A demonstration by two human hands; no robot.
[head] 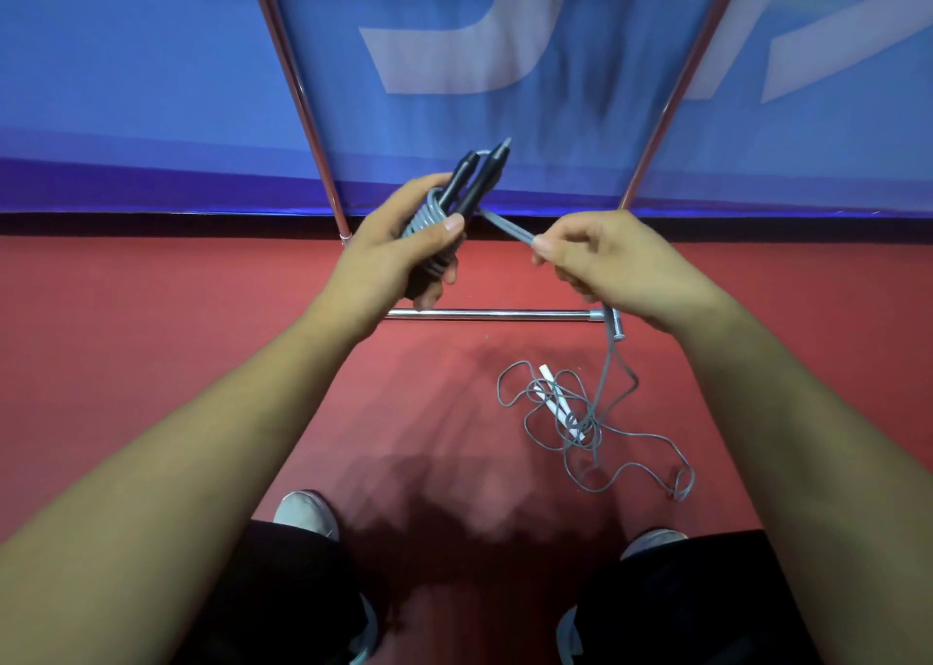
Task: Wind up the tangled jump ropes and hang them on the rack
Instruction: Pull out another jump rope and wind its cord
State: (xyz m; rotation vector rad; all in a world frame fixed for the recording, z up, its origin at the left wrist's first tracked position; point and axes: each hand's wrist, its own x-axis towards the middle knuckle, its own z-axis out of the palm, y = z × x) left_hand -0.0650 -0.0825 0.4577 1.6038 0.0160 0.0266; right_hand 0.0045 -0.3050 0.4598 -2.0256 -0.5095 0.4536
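**Left grip** (404,245): clenched round two black handles (482,175), held side by side with tips towards 1 o'clock. Grey coil (429,223) is wound in several turns about the handles, under the thumb.

**Right grip** (611,265): thumb and forefinger pinch the rope (505,225), which runs taut and doubled from the coil towards 4 o'clock into the fingers.

**Loose tail** (608,361): drops from beneath the right grip towards 6 o'clock, to the floor (176,361).

**Tangle** (595,462): grey loops heaped on the floor at 5 o'clock of the hands, lying about the white handles (553,392). The tail runs into it; which strand belongs to which rope cannot be told.

**Progress (judged):** first rope partly wound, a good length unwound. Nothing hangs on the rack (495,314). Left: finish winding, free and wind the white-handled rope, hang both.

**Surroundings:** chrome rack base bar just below the hands, two uprights rising towards 11 and 1 o'clock; blue banner (126,84) behind; shoes (303,513) at 6 o'clock.

**Obstruction (judged):** the tail may snag in the tangle and drag the white handles along.
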